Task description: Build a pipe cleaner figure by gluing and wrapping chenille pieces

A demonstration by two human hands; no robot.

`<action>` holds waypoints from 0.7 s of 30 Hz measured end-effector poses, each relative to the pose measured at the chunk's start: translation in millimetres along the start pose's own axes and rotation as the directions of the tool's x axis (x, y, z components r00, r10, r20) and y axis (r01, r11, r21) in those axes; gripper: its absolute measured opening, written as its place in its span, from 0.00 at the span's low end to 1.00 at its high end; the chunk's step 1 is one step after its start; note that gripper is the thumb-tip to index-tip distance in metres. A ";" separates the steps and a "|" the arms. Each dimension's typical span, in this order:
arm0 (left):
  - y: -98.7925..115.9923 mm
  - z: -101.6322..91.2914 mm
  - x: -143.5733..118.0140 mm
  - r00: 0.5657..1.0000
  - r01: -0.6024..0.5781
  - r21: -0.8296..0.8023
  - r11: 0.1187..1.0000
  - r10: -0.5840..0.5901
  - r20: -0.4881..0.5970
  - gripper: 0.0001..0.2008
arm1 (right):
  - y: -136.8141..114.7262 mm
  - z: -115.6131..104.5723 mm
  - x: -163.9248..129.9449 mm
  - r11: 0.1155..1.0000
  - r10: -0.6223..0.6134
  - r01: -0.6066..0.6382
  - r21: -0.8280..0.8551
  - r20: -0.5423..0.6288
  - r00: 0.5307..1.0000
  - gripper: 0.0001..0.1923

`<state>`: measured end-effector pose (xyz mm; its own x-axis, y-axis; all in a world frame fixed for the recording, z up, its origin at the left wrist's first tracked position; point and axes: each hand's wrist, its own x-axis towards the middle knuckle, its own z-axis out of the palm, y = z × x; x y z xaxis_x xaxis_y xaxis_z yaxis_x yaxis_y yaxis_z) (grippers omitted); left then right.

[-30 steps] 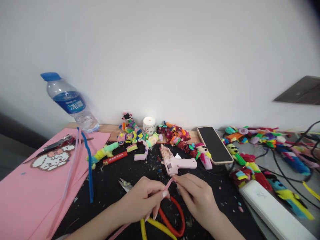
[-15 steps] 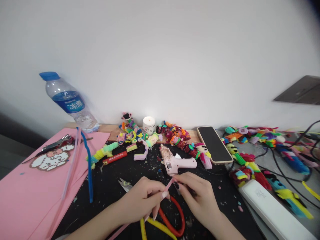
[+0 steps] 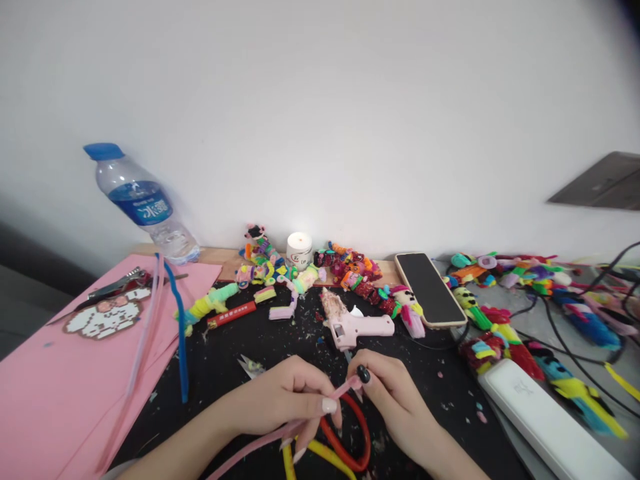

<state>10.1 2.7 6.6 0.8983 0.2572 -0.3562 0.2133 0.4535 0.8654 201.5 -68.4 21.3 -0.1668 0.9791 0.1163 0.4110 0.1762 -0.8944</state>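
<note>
Your left hand [image 3: 287,400] and right hand [image 3: 387,393] pinch one pink pipe cleaner [image 3: 300,423] between them, fingertips almost meeting, low over the black counter [image 3: 225,360]. The pink glue gun [image 3: 355,327] lies at 12 o'clock just beyond; the water bottle [image 3: 143,207] stands far off at 10 o'clock

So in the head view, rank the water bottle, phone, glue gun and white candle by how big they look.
1. Water bottle
2. Phone, close behind; it lies flat and foreshortened, so this order is unsure
3. Glue gun
4. Candle, clearly smallest
</note>
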 end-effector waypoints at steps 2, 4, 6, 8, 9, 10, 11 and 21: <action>-0.8 0.1 0.2 1.000 0.002 0.006 1.000 -0.002 0.000 0.15 | -1.1 1.1 -0.6 1.000 0.016 -0.016 -0.001 0.024 1.000 0.18; -1.2 0.1 0.3 1.000 0.002 0.013 1.000 -0.002 -0.001 0.15 | -1.5 1.8 -1.2 1.000 0.022 -0.022 -0.001 0.058 0.998 0.19; -0.7 0.0 0.2 1.000 0.005 0.019 1.000 -0.005 0.011 0.15 | -1.4 2.3 -2.0 1.000 0.028 -0.027 -0.008 0.083 0.996 0.21; 0.2 -0.2 0.1 1.000 0.007 0.026 1.000 -0.008 0.024 0.14 | -1.5 2.8 -2.9 0.999 0.044 -0.041 -0.033 0.095 0.994 0.21; 0.7 -0.3 0.1 0.999 0.007 0.026 1.000 -0.007 0.031 0.14 | -1.8 3.1 -3.3 0.998 0.053 -0.048 -0.051 0.096 0.994 0.21; 1.2 -0.3 0.1 0.999 0.004 0.024 1.000 -0.005 0.035 0.14 | -2.2 3.2 -3.7 0.996 0.057 -0.050 -0.070 0.094 0.994 0.21; 1.4 -0.2 0.2 0.999 0.003 0.021 1.000 -0.004 0.039 0.14 | -2.8 3.4 -4.0 0.995 0.057 -0.049 -0.087 0.089 0.994 0.22; 1.6 0.5 1.4 0.998 -0.011 0.006 1.000 0.011 0.055 0.13 | -4.2 6.8 -7.5 0.994 0.073 -0.071 -0.088 0.019 0.997 0.21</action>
<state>11.9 3.3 7.7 0.9205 0.2145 -0.3265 0.2053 0.4453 0.8715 194.9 -77.2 21.3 -0.1528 0.9873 0.0424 0.4989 0.1141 -0.8591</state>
